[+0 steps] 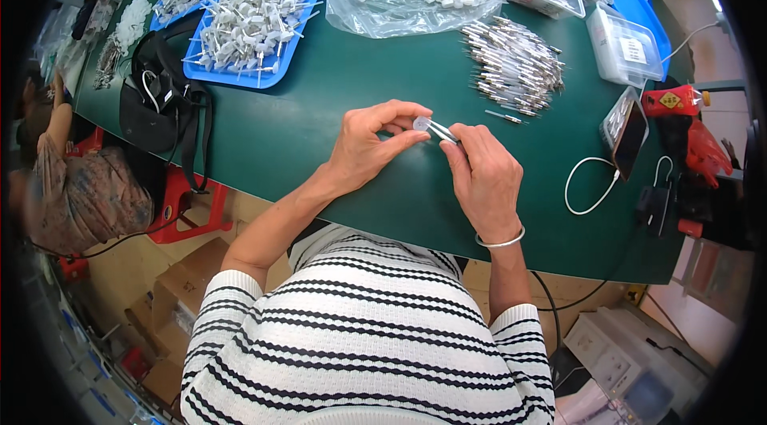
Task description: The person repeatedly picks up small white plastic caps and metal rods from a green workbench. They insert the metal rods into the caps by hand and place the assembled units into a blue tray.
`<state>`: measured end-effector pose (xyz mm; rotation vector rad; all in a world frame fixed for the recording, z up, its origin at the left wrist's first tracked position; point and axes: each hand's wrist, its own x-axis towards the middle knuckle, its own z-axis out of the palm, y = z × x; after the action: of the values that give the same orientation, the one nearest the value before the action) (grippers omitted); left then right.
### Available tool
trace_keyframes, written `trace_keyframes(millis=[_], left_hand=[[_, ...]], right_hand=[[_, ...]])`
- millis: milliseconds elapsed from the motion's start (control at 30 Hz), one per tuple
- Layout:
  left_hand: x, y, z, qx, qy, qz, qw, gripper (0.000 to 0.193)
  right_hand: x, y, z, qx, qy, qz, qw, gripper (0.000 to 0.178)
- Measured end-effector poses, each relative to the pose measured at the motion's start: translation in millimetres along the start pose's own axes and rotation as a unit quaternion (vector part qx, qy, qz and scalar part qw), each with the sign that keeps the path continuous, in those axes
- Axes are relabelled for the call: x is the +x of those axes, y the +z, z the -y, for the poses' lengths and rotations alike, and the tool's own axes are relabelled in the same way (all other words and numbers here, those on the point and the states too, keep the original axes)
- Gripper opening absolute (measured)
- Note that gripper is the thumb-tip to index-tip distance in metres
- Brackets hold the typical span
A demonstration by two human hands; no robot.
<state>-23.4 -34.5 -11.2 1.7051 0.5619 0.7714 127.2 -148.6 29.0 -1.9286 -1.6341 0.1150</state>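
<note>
Head view: left hand point(363, 145) half hides small white cap point(421, 123).

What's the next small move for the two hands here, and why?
Probably push the thin metal pin in the right hand further into the small white plastic cap pinched by the left hand: the two already meet tip to tip above the green table.
</note>
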Motion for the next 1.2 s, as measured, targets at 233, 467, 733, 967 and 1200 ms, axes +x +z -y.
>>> trace_keyframes(millis=[233,467,733,967,1200], left_hand=[[0.1,-0.9,-2.5,0.015,-0.005,0.006,1.0,0.026],[0.1,-1.6,-3.8,0.03,-0.009,0.02,0.999,0.026],[-0.6,-1.2,-8.4,-0.041,-0.062,0.023,0.997,0.023],[-4.3,-2.8,-2.1,-0.085,-0.126,0.023,0.988,0.025],[-3.5,-0.8,0.7,-0.093,-0.095,0.024,0.991,0.026]], right_hand=[[-0.4,-0.2,4.2,-0.026,-0.012,-0.007,1.0,0.015],[-5.7,8.0,-0.7,0.064,0.007,-0.031,0.997,0.01],[-13.6,16.5,-10.8,0.364,0.148,0.026,0.919,0.011],[-2.4,-15.5,-11.6,0.438,0.182,-0.022,0.88,0.011],[-6.8,-8.1,-10.5,0.247,0.124,0.042,0.96,0.016]])
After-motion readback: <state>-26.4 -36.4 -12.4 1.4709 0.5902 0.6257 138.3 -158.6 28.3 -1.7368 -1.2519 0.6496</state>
